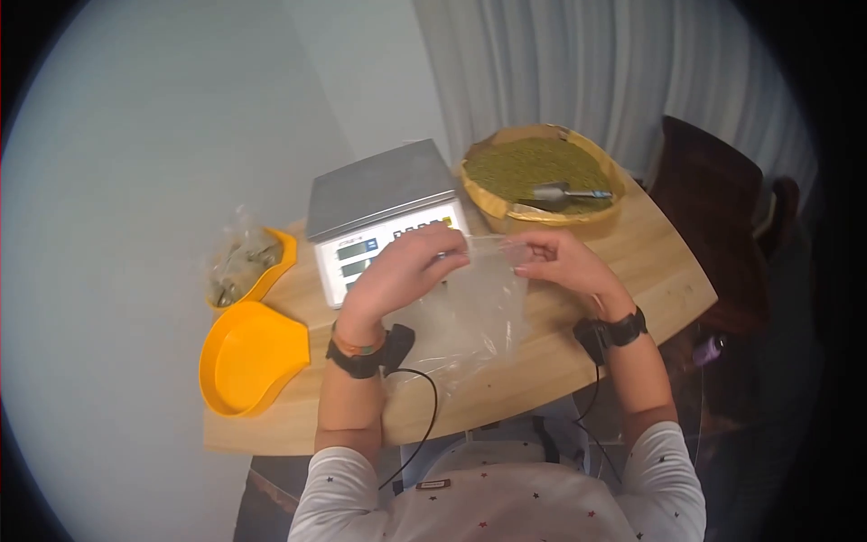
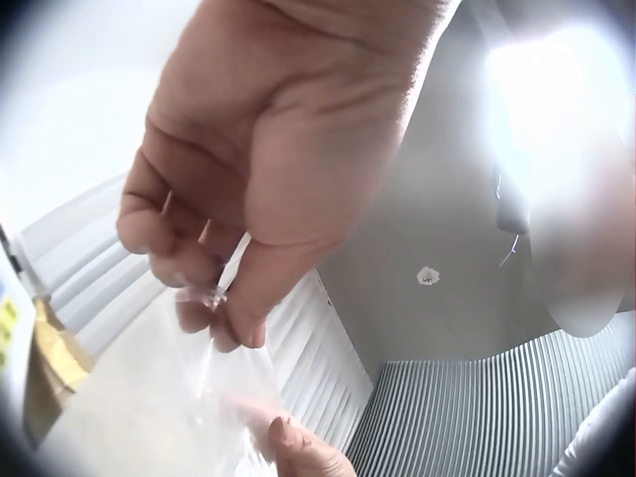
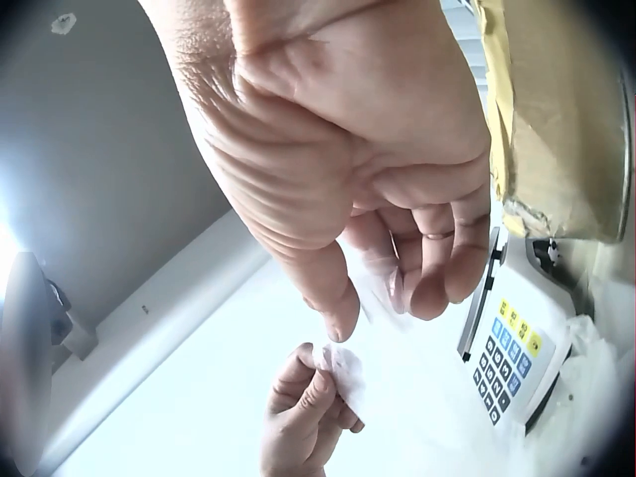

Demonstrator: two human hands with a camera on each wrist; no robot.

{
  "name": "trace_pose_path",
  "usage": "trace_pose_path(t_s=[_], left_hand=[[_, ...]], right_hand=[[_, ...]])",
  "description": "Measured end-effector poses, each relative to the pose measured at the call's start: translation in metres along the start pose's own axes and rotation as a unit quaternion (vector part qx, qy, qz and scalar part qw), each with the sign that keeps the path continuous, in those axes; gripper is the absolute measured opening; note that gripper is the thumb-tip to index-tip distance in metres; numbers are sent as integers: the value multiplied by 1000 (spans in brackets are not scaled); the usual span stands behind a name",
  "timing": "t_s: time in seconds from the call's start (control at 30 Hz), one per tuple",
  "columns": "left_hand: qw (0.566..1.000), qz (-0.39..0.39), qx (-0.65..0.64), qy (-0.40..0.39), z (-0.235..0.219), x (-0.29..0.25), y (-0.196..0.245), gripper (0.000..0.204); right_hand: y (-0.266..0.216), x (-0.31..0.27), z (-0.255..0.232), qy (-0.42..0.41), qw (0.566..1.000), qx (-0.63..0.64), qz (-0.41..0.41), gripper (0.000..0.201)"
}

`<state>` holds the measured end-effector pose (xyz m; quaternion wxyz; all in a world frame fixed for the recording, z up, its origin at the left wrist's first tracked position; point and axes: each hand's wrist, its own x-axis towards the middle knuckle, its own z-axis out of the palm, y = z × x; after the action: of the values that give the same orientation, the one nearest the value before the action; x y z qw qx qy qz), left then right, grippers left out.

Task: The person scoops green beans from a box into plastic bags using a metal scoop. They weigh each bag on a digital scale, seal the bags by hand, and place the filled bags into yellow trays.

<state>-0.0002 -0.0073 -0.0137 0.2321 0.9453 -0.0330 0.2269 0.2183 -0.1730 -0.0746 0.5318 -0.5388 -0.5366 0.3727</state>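
Observation:
A clear plastic bag (image 1: 479,303) hangs between my two hands over the front of the table. My left hand (image 1: 402,266) pinches its upper left edge between thumb and fingertips, and the left wrist view shows the film (image 2: 159,397) falling from that pinch. The upper right edge is held by my right hand (image 1: 567,259), with film between thumb and curled fingers in the right wrist view. Behind the bag stands a white scale (image 1: 339,285) with a grey weighing plate (image 1: 384,185), its front partly covered by my left hand.
Right of the scale, a paper-lined tub (image 1: 601,221) holds green granules (image 1: 524,167) with a metal scoop (image 1: 555,192) lying on them. A yellow scoop-shaped tray (image 1: 248,357) sits at the table's left, beside another yellow tray (image 1: 284,257) of bagged items. A dark chair (image 1: 709,176) stands at right.

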Motion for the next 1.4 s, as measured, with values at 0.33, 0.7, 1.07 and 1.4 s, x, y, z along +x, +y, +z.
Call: trace_pose_path(t_s=[0.33,0.7,1.07,1.4], left_hand=[[981,-95,25,170,-38,-23,13,11],[982,-85,68,155,-43,-31,17,8],[991,-59,75,93,-26,-22,11,12],[992,-82,32,95,-20,-14,16,8]], right_hand=[[-9,13,-104,260,839,-469,-93,30],[41,69,-142,184,762,-596,170,25],[47,92,-110,217,811,-494,227,33],[66,69,-137,291,856,-411,121,22]])
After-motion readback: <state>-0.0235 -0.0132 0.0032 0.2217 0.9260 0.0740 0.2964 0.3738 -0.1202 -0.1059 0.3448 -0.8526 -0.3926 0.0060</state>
